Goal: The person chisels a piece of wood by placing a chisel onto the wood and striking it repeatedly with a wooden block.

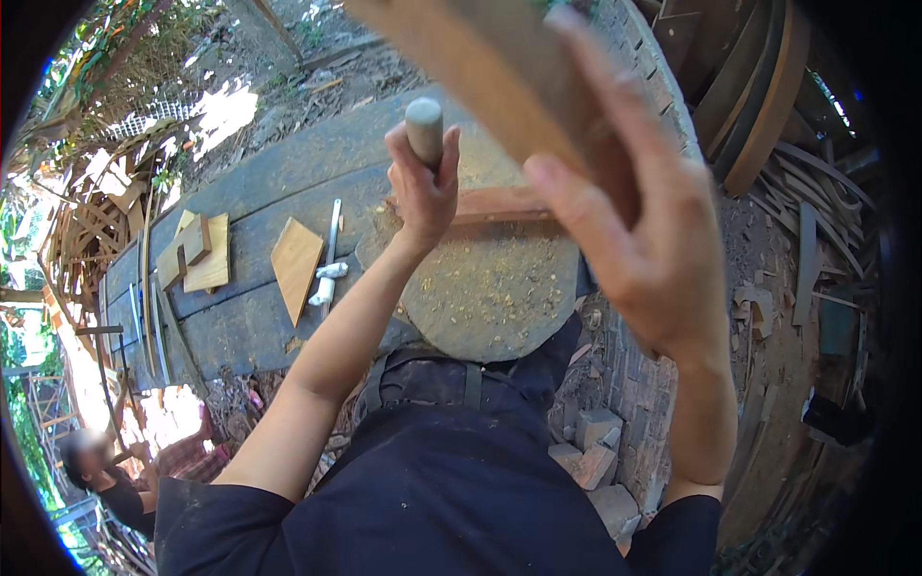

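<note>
My left hand [423, 197] is wrapped around an upright, pale round handle [424, 120]; whatever is at its lower end is hidden. Beneath it a reddish wooden strip [504, 202] lies across a rounded board [490, 298] sprinkled with shavings, just above my lap. My right hand [663, 259] grips a large brown wooden block [480, 62], raised close to the camera and blurred, extending past the upper edge.
The plank bench [230, 336] carries cut wooden pieces [209, 269], a kite-shaped piece [293, 264], a metal clamp [328, 283] and long strips. A co-worker [115, 480] is at lower left. Scrap wood [807, 221] piles at right; bricks [600, 432] lie below.
</note>
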Available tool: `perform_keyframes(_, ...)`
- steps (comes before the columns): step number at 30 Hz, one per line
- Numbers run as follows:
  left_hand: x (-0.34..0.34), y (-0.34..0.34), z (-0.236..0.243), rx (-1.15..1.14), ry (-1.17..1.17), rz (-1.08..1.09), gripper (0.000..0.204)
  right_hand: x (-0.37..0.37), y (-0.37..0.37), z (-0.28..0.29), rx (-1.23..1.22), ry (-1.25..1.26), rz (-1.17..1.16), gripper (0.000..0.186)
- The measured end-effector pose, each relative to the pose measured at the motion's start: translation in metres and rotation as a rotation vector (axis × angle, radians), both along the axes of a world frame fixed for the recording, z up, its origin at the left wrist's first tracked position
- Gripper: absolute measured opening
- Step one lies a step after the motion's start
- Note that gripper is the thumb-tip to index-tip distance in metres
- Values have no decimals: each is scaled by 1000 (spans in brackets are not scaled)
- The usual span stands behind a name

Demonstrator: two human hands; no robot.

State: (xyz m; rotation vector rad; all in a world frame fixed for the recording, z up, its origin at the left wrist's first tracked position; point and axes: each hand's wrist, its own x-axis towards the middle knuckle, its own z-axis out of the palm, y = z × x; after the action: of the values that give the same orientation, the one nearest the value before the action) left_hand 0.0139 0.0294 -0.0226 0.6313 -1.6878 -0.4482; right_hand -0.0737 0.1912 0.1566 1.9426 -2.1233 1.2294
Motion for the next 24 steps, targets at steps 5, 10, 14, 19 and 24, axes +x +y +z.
perform_keyframes(5, 2, -6, 1, 13, -61, -63, 42, 12, 1, 0, 579, 119, -122, 67)
perform_keyframes(10, 11, -4, -4, 102, 80, -58, 34, -14, -3, -73, 84, -309, -49, 66)
perform_keyframes(14, 33, -12, -13, 415, 533, -317, 31, -32, 6, -138, 348, -242, -362, 69)
perform_keyframes(19, 88, -18, -24, 669, 663, -197, 32, -42, 26, -198, 548, -286, -469, 68)
perform_keyframes(24, 114, -43, -50, 1211, 1120, -120, 31, -35, 23, -197, 599, -202, -498, 68)
